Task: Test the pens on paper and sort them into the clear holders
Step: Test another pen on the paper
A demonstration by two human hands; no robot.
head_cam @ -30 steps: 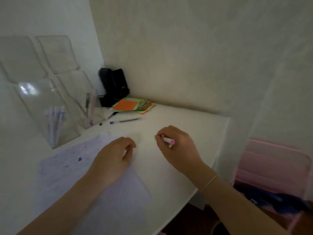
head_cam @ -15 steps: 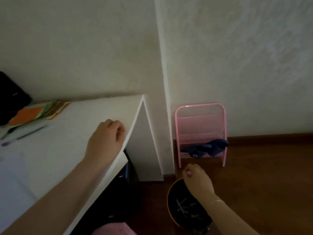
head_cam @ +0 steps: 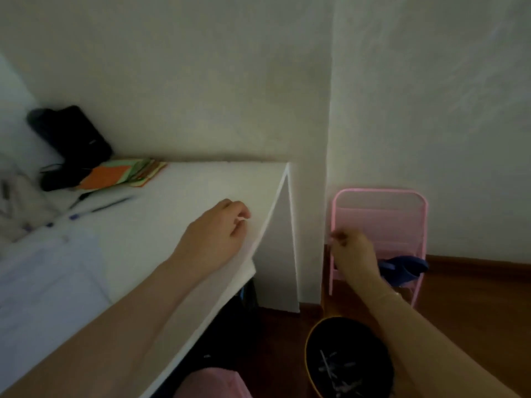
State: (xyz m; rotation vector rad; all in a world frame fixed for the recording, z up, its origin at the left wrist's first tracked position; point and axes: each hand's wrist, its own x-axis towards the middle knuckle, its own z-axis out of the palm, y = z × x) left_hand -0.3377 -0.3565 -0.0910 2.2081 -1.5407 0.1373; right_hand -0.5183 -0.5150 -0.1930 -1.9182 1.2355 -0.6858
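My left hand (head_cam: 218, 234) rests on the white table (head_cam: 178, 196) near its right edge, fingers loosely curled, holding nothing. My right hand (head_cam: 353, 254) is off the table, raised above the black bin (head_cam: 313, 346) and in front of the pink rack, fingers curled. I cannot make out whether the pink pen is in it. Several discarded pens (head_cam: 336, 369) lie in the bin. A blue pen (head_cam: 100, 209) lies blurred on the table above the scribbled paper (head_cam: 51, 268). The clear holders (head_cam: 8, 202) show only as a blur at the left edge.
A black case (head_cam: 71, 139) and a stack of coloured notes (head_cam: 123, 175) sit at the back of the table by the wall. A pink wire rack (head_cam: 379, 193) with a dark blue cloth (head_cam: 402, 268) stands on the wooden floor (head_cam: 474, 297).
A second ago my right hand held the pink pen at the table. It then swung down over the bin and has now risen from it. My view turned right; my left hand slid to the table's edge.
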